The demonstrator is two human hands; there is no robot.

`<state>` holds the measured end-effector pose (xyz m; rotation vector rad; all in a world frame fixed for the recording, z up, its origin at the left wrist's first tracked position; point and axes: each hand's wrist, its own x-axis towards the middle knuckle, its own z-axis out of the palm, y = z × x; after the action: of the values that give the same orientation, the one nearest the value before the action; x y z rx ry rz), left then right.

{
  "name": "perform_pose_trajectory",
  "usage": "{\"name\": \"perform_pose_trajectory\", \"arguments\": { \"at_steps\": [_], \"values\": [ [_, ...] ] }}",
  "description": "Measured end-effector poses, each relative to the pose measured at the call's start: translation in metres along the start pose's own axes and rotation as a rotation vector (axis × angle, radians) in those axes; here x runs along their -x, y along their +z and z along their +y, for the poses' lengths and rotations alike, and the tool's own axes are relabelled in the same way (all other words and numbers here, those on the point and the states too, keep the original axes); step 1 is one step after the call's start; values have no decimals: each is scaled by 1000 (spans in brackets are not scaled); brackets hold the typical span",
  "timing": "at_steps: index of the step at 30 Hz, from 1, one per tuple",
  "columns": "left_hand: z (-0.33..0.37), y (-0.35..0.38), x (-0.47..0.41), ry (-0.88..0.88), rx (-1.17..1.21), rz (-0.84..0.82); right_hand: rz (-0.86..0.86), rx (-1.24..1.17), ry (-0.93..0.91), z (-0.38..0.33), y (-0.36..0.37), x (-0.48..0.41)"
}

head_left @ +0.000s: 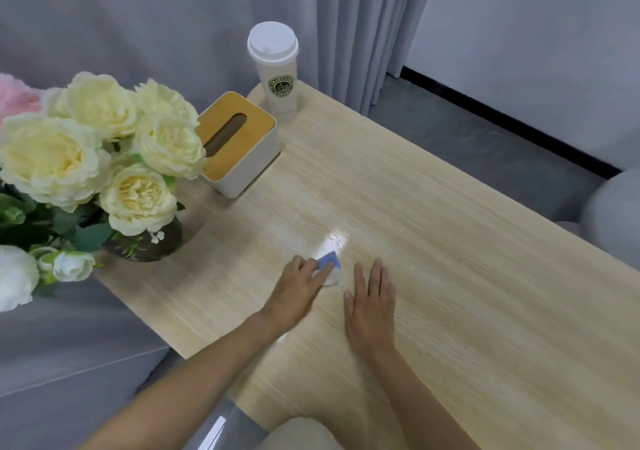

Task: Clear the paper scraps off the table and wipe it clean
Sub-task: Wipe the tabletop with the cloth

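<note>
flowers (104, 159) far left | tissue box (239, 141), lidded cup (277, 69) upper centre | left hand (298, 287) lower centre, fingers curled over blue-white cloth (329, 269) on worktop (450, 242) | right hand (372, 300) just beside cloth, fingers straight, nearly together, flat on worktop

Bare table (467, 276) fills the center and right of the frame. Along the upper left edge stand a flower vase (145, 242), tissue box (239, 145) and lidded cup (277, 72).
</note>
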<state>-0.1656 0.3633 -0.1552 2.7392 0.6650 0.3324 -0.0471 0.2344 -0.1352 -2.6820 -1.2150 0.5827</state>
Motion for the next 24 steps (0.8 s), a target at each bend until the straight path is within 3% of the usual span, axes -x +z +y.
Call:
{"name": "perform_pose_trajectory", "arguments": {
  "at_steps": [2,3,5,8,9,10,14,15,17,20,21,22,24],
  "values": [
    [-17,-10,-6,229,-12,-59,13,-3,-21,4,1,1],
    [-34,-13,-16,237,-19,-47,20,4,-37,7,1,1],
    [-63,-25,-40,20,-14,46,13,24,-73,9,0,1],
    [-61,-24,-76,-566,33,170,15,24,-55,9,1,1],
    [-44,-21,-81,-611,42,176,12,23,-46,9,1,1],
    [-26,-15,-81,-545,42,162,14,18,-43,8,1,1],
    [-17,-2,-63,231,-10,-97,22,-9,-15,7,0,-2],
    [-34,-7,-71,284,-22,-116,33,-26,16,8,-2,-5],
    [-67,-13,-95,159,-63,-31,39,-67,75,10,-10,-16],
    [-73,-21,-127,-424,7,131,46,-98,108,15,-22,-35],
    [-59,-21,-132,-517,29,137,57,-101,114,16,-26,-41],
    [-42,-16,-132,-488,49,124,64,-102,125,19,-29,-48],
    [-10,0,-119,-145,50,31,76,-105,156,23,-34,-61]
  ]
}}
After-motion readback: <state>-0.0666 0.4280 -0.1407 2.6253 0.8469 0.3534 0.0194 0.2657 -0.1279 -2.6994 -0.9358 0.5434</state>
